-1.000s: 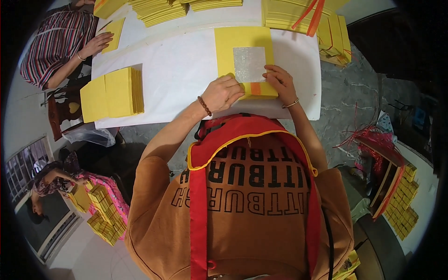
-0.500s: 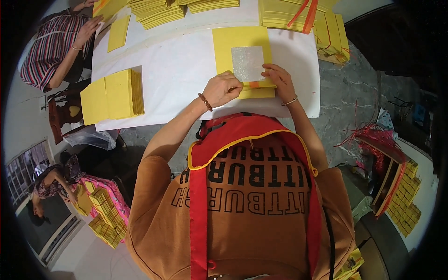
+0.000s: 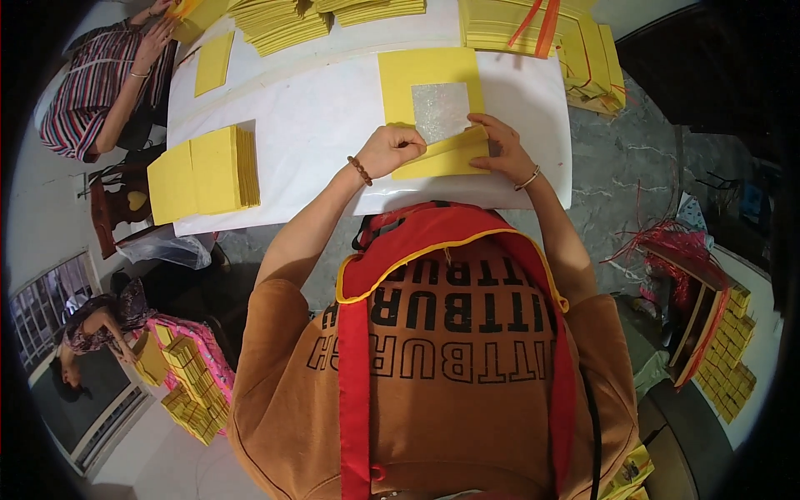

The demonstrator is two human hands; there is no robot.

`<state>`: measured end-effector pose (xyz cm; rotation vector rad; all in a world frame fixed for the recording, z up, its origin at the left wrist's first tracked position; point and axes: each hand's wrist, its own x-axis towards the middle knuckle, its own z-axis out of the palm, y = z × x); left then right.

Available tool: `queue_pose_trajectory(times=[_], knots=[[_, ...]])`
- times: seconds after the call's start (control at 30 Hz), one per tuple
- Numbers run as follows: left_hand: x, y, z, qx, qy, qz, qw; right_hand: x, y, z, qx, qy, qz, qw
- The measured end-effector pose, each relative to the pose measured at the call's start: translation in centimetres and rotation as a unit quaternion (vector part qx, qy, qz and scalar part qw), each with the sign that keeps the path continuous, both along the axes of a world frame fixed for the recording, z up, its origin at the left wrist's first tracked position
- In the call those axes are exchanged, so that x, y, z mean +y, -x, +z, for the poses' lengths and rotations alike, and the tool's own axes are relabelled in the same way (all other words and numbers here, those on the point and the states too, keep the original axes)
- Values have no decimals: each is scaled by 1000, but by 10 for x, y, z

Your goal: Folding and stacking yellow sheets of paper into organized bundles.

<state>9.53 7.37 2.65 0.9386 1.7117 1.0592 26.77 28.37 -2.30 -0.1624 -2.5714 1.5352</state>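
In front of me on the white-covered table lies yellow paper with a silver square on it. Its near edge is lifted and folded up as a flap that covers the lower part of the square. My left hand wears a beaded bracelet and pinches the flap's left end, fingers curled. At the right end, my right hand grips the flap between thumb and fingers. A thick stack of folded yellow paper stands to the left of my left hand.
Piles of yellow paper fill the table's far side, with red ribbons hanging over the right one. At far left a co-worker in a striped top handles yellow paper. Another person works beside yellow bundles at lower left.
The near edge of the yellow paper has come up and over, hiding an orange mark and the square's lower edge. My right thumb now presses the flap.
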Motion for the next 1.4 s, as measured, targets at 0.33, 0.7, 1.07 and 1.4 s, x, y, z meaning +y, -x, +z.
queue_pose_trajectory(times=[0.33, 0.7, 1.07, 1.4], knots=[[1, 2, -1, 7, 2, -11, 1000, 1, 0, -15, 13, -19, 2, 1000], [-2, 2, 0, 65, 2, -37, 997, -3, 0, -4, 20, -56, -14, 998], [-8, -21, -1, 512, -146, -190, 825, -5, 5, 1, 46, 63, -41, 996], [-5, -14, 2, 461, -171, -195, 849, -6, 5, -5, 36, 53, -51, 997]])
